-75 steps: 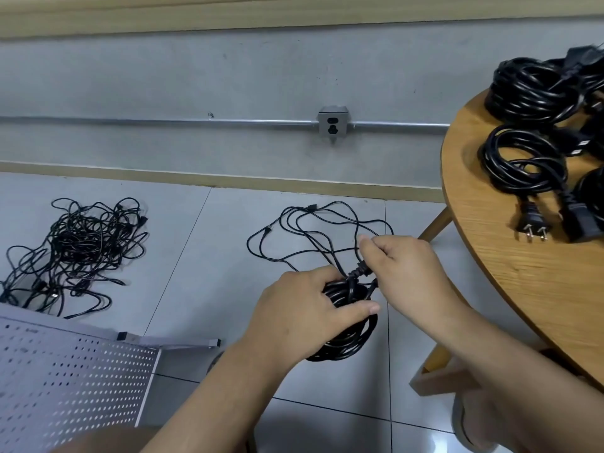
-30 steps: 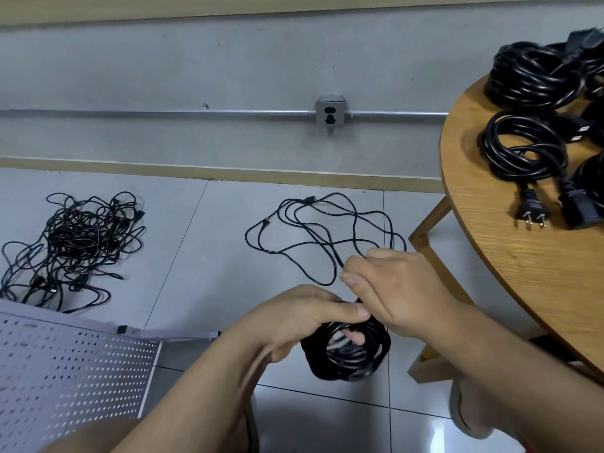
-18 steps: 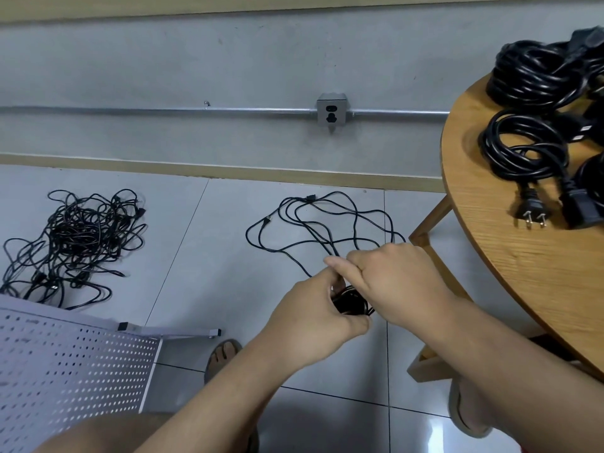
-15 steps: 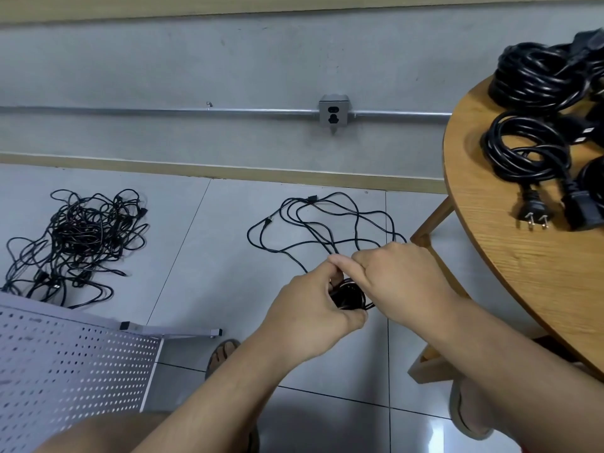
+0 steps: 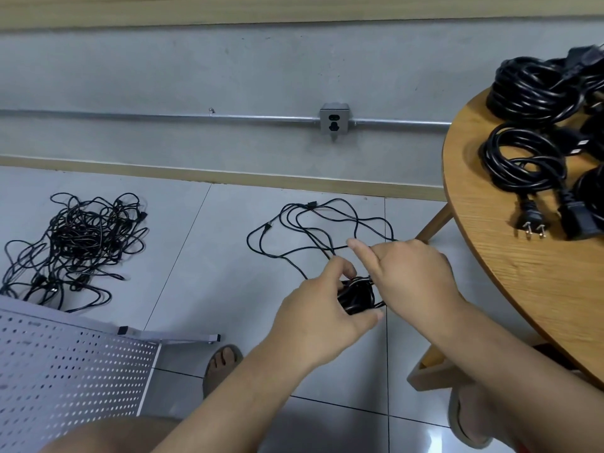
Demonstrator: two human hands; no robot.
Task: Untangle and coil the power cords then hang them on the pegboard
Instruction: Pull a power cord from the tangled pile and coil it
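The left hand curls round the coiled cord. The right hand sits at its top; I cannot tell its grip.

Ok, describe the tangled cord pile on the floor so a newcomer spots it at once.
Find the white pegboard at lower left. On the floor tiles just beyond it lies the tangled heap. Unlike the loose cord mid-floor, it is one dense, knotted mass.
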